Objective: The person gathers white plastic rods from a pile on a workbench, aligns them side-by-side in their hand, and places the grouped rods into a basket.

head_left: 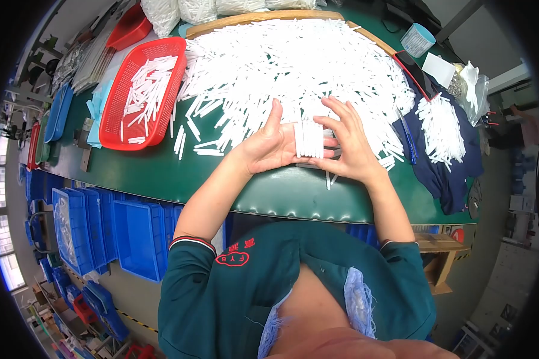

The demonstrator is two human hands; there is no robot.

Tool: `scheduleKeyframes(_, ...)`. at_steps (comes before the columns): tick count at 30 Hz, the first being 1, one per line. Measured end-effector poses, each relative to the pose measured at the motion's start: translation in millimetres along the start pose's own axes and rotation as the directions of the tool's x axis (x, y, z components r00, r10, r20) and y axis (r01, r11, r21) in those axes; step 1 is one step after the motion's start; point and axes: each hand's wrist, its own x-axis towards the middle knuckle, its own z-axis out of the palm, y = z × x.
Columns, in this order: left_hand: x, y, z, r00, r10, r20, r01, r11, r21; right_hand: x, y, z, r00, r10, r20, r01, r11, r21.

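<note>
Short white plastic sticks (309,139) stand side by side in a neat row between my hands, above the near edge of a large loose heap of the same sticks (299,66). My left hand (272,143) is turned palm up, its thumb stretched away and its fingers running under the row, supporting it. From the right, my right hand (352,143) curves around the row, with a fingertip near its top end and the thumb along its bottom end. What exactly the sticks are is too small to tell.
A red perforated basket (111,119) with loose sticks stands left on the green table (269,194). Wooden strips (263,19) edge the heap. At right, more sticks (442,128) lie on dark blue cloth (428,173), near a blue pen (408,139) and a tub (417,40). Blue crates (139,233) sit below left.
</note>
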Motion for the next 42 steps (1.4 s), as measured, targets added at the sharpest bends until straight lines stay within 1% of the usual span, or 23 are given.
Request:
scheduleKeyframes(2,0,-1,0,1.000,-0.005,-0.026,0.006,1.000,0.002,0,-1,0,1.000,0.004,0.001,-0.004,1.000,0.010)
scheduleKeyframes(12,1,-3,1,1.000,-0.020,0.002,0.020,1.000,-0.011,-1,1,2,1.000,0.001,0.018,-0.002,0.999,0.039)
scheduleKeyframes(15,1,-5,1,0.999,-0.031,-0.009,0.031,0.999,0.022,-1,-1,3,1.000,-0.002,0.025,0.001,0.999,0.054)
scheduleKeyframes(18,2,-8,2,0.997,-0.070,-0.012,0.070,0.997,0.020,-1,-2,5,0.999,-0.010,0.043,0.008,0.999,0.050)
scheduleKeyframes(20,2,-9,4,0.995,-0.087,-0.054,0.090,0.994,0.058,-2,-3,6,0.998,-0.016,0.057,0.014,0.999,0.046)
scheduleKeyframes(24,2,-9,4,0.996,-0.077,-0.048,0.079,0.996,0.035,-1,-4,6,0.999,-0.017,0.049,0.015,0.999,0.048)
scheduleKeyframes(27,2,-9,4,0.995,-0.081,-0.065,0.084,0.995,0.054,0,-7,5,0.998,-0.014,0.067,0.011,0.999,0.038)
scheduleKeyframes(29,2,-10,5,0.991,-0.088,-0.101,0.092,0.995,0.030,0,-8,6,0.997,-0.014,0.078,0.011,0.999,0.030)
scheduleKeyframes(32,3,-12,1,0.994,-0.078,-0.076,0.082,0.996,0.042,-1,-7,8,0.997,-0.013,0.078,0.012,1.000,0.015)
scheduleKeyframes(39,5,-14,3,0.991,-0.097,-0.095,0.102,0.993,0.050,0,-10,10,0.997,-0.011,0.071,0.010,1.000,0.015)
scheduleKeyframes(42,5,-13,3,0.993,-0.097,-0.068,0.101,0.993,0.068,0,-10,10,0.997,-0.014,0.072,0.013,1.000,0.016)
